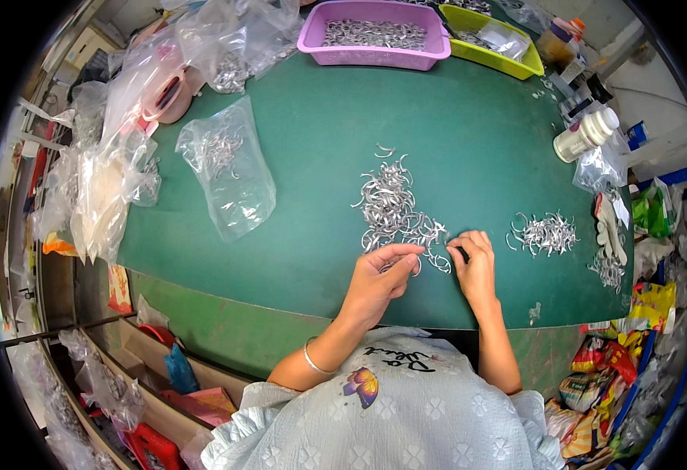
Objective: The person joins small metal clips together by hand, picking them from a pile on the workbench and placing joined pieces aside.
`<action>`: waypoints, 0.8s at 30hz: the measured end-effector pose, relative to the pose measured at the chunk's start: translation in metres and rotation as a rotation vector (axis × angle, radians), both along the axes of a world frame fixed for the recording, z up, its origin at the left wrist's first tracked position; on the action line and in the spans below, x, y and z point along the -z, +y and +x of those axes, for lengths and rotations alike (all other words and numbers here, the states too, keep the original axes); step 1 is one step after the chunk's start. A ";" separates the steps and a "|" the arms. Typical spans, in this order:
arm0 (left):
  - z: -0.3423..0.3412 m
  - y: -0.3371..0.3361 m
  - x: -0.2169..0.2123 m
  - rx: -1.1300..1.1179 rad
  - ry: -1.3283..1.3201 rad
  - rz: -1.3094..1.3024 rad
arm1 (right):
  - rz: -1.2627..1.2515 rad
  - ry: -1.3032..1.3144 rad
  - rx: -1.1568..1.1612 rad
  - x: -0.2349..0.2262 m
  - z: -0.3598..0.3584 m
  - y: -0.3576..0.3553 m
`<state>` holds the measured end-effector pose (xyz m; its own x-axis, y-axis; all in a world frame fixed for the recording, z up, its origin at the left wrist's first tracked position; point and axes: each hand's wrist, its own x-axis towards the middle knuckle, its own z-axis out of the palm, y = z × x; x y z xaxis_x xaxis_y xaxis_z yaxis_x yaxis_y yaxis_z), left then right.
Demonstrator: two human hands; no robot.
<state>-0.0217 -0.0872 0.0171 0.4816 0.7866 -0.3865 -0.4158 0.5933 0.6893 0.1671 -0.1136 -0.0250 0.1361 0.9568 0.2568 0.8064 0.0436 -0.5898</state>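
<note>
Small silvery curved metal pieces lie in a long heap (389, 200) on the green tabletop (312, 251). At the near end of this heap, my left hand (381, 283) is closed in a pinch. A curved metal piece (416, 267) shows at its thumb and forefinger. My right hand (476, 265) is just right of the heap, fingers bent and tips pressed together. Whatever is between those tips is too small to make out. To the right lies a smaller pile (545, 234) of similar metal pieces.
A clear plastic bag (237, 192) with some metal pieces lies left. Along the back stand a purple tray (371, 56) and a yellow-green tray (516, 67). A white bottle (586, 135) and a glove (608, 227) edge the right side. More plastic bags (100, 188) crowd the left.
</note>
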 end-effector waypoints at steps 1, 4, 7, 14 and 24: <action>0.000 0.000 -0.002 0.000 0.000 0.004 | 0.022 0.007 -0.002 0.001 0.002 0.000; -0.001 0.000 -0.002 -0.009 0.008 -0.001 | 0.060 0.012 0.009 -0.005 0.001 0.002; -0.001 0.000 0.000 -0.009 0.007 -0.006 | 0.096 0.018 0.017 -0.008 -0.005 0.005; -0.001 0.001 -0.003 0.012 -0.012 0.009 | 0.090 -0.058 0.032 -0.001 -0.009 0.009; 0.006 0.001 -0.011 -0.008 0.189 0.233 | 0.273 0.042 -0.213 -0.066 -0.021 -0.012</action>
